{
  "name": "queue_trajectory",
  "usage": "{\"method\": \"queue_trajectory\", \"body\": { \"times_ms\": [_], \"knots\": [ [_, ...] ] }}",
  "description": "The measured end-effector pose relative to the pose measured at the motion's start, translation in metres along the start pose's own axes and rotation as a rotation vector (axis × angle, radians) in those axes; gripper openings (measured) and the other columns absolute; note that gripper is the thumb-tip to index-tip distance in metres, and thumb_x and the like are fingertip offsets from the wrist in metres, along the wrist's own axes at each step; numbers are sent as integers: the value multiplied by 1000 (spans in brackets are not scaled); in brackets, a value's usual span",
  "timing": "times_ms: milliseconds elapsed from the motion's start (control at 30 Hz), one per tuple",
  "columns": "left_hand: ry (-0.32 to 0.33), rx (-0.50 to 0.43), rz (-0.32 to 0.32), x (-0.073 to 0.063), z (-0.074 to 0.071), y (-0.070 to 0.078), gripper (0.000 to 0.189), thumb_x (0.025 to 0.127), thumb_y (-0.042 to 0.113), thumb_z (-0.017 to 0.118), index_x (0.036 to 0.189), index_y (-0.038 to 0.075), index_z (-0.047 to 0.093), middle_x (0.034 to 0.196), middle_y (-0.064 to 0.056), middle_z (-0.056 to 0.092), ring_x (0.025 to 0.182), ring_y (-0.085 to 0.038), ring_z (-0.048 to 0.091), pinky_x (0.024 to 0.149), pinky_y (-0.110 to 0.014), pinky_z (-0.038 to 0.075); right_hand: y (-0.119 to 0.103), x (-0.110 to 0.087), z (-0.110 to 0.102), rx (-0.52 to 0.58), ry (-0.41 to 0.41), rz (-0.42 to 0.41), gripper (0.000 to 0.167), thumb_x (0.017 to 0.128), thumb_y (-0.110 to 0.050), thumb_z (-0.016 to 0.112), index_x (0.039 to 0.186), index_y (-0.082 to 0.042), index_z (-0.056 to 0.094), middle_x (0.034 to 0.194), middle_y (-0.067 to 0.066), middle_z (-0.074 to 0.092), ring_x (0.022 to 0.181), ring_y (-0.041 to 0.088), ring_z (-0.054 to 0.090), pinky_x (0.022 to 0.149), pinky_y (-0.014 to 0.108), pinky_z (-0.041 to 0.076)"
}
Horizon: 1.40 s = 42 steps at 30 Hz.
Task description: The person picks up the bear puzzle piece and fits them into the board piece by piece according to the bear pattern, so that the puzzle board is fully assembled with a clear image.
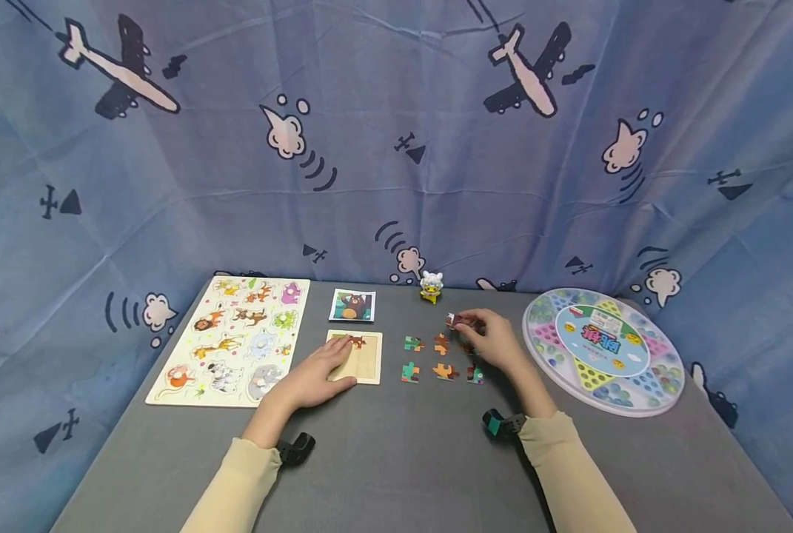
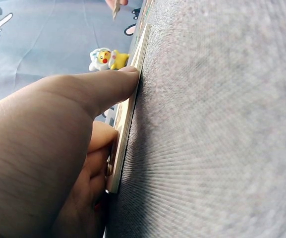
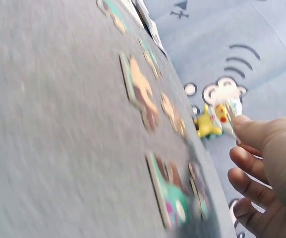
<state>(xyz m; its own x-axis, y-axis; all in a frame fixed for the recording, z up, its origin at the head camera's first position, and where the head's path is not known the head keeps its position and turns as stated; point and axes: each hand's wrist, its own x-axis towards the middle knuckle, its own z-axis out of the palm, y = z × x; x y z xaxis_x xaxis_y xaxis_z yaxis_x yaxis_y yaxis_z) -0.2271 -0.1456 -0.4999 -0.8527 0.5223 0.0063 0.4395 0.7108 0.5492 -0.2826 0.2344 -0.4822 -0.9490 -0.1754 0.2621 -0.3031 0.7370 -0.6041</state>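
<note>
My left hand (image 1: 318, 375) rests on a small square wooden puzzle tray (image 1: 368, 366), fingers lying over its left side and thumb at its near edge. A brown puzzle piece (image 1: 358, 341) sits at the tray's top, partly covered by the fingers. In the left wrist view the thumb (image 2: 105, 89) touches the tray's rim (image 2: 128, 116). My right hand (image 1: 492, 339) pinches a dark puzzle piece (image 1: 452, 320) between thumb and fingertips, raised off the table; the right wrist view shows it edge-on. Below and left of that hand lie several loose pieces (image 1: 445, 371), one partly hidden by the hand.
Behind the tray lies a bear picture card (image 1: 353, 305). A small yellow-and-white figurine (image 1: 431, 286) stands at the back. An animal puzzle board (image 1: 226, 355) lies left, and a round game board (image 1: 543, 363) right. A blue curtain (image 1: 343, 200) hangs behind the grey table (image 1: 396, 459).
</note>
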Motion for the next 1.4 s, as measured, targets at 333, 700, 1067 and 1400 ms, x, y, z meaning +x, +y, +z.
{"method": "queue_trajectory", "body": {
  "times_ms": [333,700,1067,1400],
  "knots": [
    [10,0,-8,1,-2,-2,77,105,37,64,163,-4,35,174,-18,26,162,-40,18,132,-54,19,-40,6,22,54,-30,-17,29,102,-19,74,124,-1,75,109,15,72,95,28,69,77,41,57],
    [6,-10,-16,-2,-4,1,76,105,35,65,162,-5,35,173,-20,27,162,-41,18,131,-55,19,-69,11,48,104,-55,-55,29,100,-20,77,123,-3,76,108,12,72,92,24,68,72,32,52],
    [6,-3,-18,1,-4,-1,76,105,36,65,162,-5,36,173,-19,27,162,-40,19,131,-56,20,-90,16,67,131,-64,-62,27,99,-20,78,122,-5,77,105,9,72,90,21,68,75,34,55],
    [1,-13,-14,0,-1,1,76,105,36,65,162,-5,36,173,-20,28,162,-40,19,131,-56,20,-102,11,85,137,-106,-75,26,100,-20,76,121,-4,77,107,9,72,93,21,68,81,38,59]
  ]
}}
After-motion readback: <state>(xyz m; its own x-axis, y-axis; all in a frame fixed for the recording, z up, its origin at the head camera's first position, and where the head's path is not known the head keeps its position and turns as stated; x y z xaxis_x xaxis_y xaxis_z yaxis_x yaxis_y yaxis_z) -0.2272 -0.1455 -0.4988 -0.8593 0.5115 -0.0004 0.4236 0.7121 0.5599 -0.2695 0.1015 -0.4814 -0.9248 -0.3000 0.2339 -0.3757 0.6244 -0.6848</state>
